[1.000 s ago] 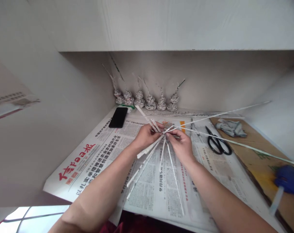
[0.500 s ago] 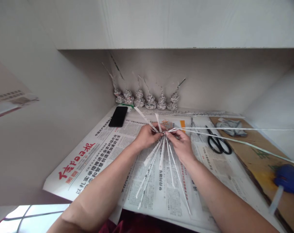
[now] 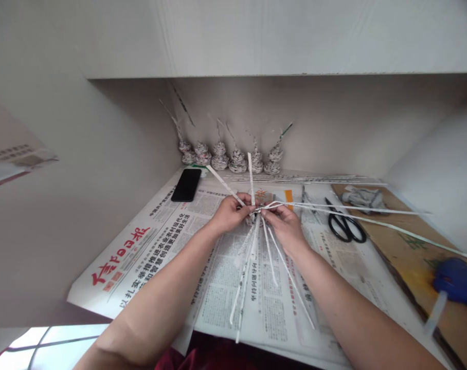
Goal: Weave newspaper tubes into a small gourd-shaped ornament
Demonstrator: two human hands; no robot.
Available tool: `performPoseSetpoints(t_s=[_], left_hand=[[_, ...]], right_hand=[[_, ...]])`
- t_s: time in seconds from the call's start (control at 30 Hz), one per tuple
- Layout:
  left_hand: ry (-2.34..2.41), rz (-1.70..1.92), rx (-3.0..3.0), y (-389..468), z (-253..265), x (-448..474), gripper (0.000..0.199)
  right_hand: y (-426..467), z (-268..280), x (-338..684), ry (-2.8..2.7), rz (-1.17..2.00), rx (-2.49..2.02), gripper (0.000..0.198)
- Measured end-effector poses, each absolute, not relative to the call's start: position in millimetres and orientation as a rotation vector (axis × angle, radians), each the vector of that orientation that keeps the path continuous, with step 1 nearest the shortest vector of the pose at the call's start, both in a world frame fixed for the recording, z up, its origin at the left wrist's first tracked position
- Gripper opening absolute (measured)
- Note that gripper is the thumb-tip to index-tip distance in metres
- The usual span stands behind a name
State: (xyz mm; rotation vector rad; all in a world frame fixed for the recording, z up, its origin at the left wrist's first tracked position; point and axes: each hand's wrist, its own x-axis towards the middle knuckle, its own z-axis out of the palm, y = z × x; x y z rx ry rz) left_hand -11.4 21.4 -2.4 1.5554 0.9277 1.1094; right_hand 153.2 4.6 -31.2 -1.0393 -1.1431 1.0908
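Over the newspaper [image 3: 226, 288], a bundle of thin rolled-paper strips [image 3: 252, 234] fans out from a small woven centre. My left hand [image 3: 233, 211] pinches the left side of that centre, thumb against the fingers. On its right side, my right hand [image 3: 284, 223] pinches with thumb and forefinger. Two long paper strips [image 3: 334, 209] run from the right hand out to the right. Shorter strips hang towards me, and others stick up and away. The woven centre is partly hidden by my fingertips.
Several gourd-shaped woven paper pieces [image 3: 238, 162] stand along the back wall. A black phone [image 3: 186, 185] lies left, black-handled scissors [image 3: 347, 227] lie right. Cardboard [image 3: 405, 241] bears crumpled paper [image 3: 363, 199] and a blue glue gun [image 3: 459, 282]. Loose paper strips [image 3: 295, 179] lie behind. A shelf [image 3: 280, 41] overhangs.
The hanging strips have shifted and bunched closer together, and one strip behind the centre now stands up higher. The upper long strip's end has come into view. Both hands keep their pinch.
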Motion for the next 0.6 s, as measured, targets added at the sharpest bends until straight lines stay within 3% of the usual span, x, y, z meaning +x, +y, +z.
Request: performPoseSetpoints(t_s=[0.3, 0.6], left_hand=[[0.992, 1.147, 1.657, 22.4, -6.5, -11.2, 0.026], [1.059, 1.206, 1.695, 19.7, -6.0, -7.8, 0.020]], right_hand=[[3.2, -26.2, 148.6, -1.023, 1.148, -1.109, 0.030], [7.9, -34.5, 150.1, -1.153, 0.964, -1.121, 0.023]])
